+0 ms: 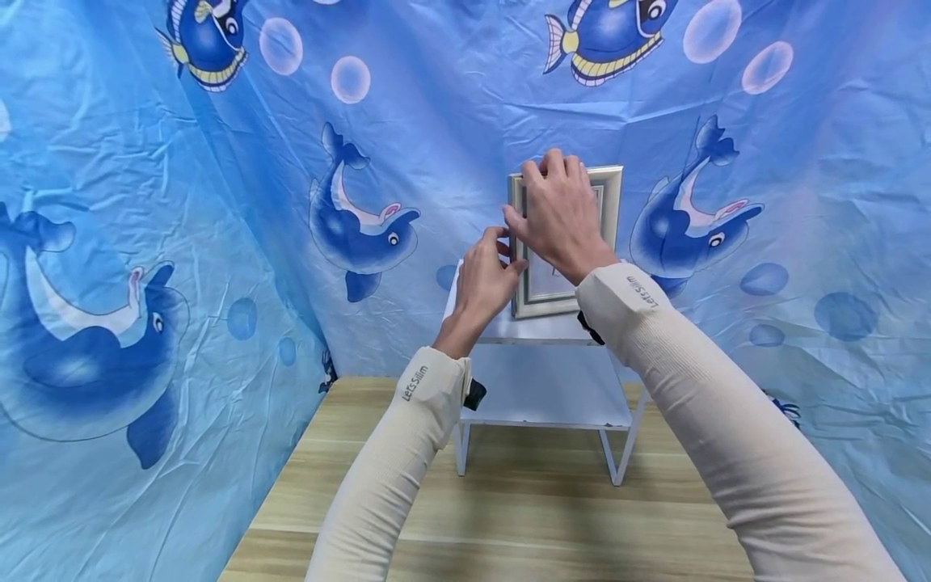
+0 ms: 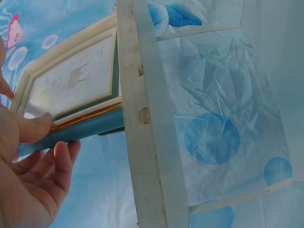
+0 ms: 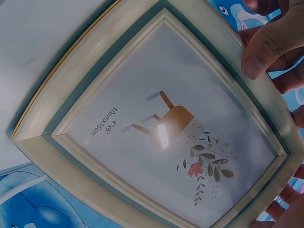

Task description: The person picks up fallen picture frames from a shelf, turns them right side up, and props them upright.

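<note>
A cream-and-teal picture frame [image 1: 612, 202] stands upright on the top tier of a white two-tier rack [image 1: 545, 388]. Over its top edge my right hand [image 1: 562, 212] is curled, gripping it, with the thumb toward the left side. Lower down, my left hand [image 1: 483, 279] pinches the frame's left edge. In the left wrist view that hand's thumb lies on the front border and its fingers are behind. Behind the clear front, the right wrist view shows a printed insert [image 3: 156, 71] with a chair, flowers and "10cm x 15cm". The frame's back is hidden.
The rack stands on a wood-grain tabletop [image 1: 538, 533]. Blue curtains [image 1: 451, 121] printed with dolphins, fish and bubbles hang close behind it and along both sides. Thin metal legs [image 1: 618, 453] hold the rack up.
</note>
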`<state>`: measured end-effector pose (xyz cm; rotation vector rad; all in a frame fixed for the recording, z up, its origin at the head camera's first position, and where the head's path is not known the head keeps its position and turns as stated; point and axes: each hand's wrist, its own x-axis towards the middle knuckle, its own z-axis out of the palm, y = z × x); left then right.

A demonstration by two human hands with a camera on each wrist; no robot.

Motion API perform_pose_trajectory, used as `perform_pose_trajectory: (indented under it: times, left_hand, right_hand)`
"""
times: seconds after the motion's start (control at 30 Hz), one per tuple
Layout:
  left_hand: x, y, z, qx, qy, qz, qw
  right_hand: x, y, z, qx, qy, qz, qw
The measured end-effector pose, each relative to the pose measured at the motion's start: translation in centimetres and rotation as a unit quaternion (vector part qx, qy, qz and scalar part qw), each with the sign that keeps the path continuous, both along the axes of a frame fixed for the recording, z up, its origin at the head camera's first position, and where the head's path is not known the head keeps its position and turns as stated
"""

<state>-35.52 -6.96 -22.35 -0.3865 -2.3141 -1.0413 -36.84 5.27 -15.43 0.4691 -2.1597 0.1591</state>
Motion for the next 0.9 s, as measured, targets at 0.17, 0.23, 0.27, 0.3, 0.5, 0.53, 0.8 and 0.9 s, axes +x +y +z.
perform_pose_trajectory:
  times: [0.17,0.23,0.27,0.3,0.5,0.53,0.8,0.9]
  left_hand:
    - [0.2,-0.1,0.0,0.002,0.002,-0.009,1.0]
    - [0.2,-0.1,-0.1,0.003,0.005,-0.01,0.9999]
    - [0.2,-0.2,-0.2,0.003,0.007,-0.011,0.9999]
    - [0.1,-0.2,-0.2,0.003,0.007,-0.011,0.9999]
    - [0.3,-0.4,-0.2,0.002,-0.002,-0.021,0.9998]
    - [0.3,-0.5,-0.2,0.002,-0.005,-0.025,0.9997]
    - [0.2,-1.5,-0.6,0.016,-0.027,-0.04,0.9987]
    - [0.1,-1.9,-0.7,0.029,-0.027,-0.046,0.9981]
  right_hand:
    - [0.2,0.2,0.0,0.002,-0.003,0.006,1.0]
    - [0.2,0.3,0.0,0.003,-0.004,0.01,1.0]
    - [0.2,0.3,0.0,0.003,-0.004,0.011,1.0]
    - [0.2,0.3,0.0,0.004,-0.005,0.013,1.0]
    - [0.3,0.3,-0.1,0.005,-0.002,0.018,1.0]
    - [0.4,0.3,-0.1,0.005,-0.001,0.019,1.0]
    - [0.5,0.5,-0.2,0.004,0.011,0.027,1.0]
    - [0.6,0.6,-0.2,0.001,0.013,0.026,1.0]
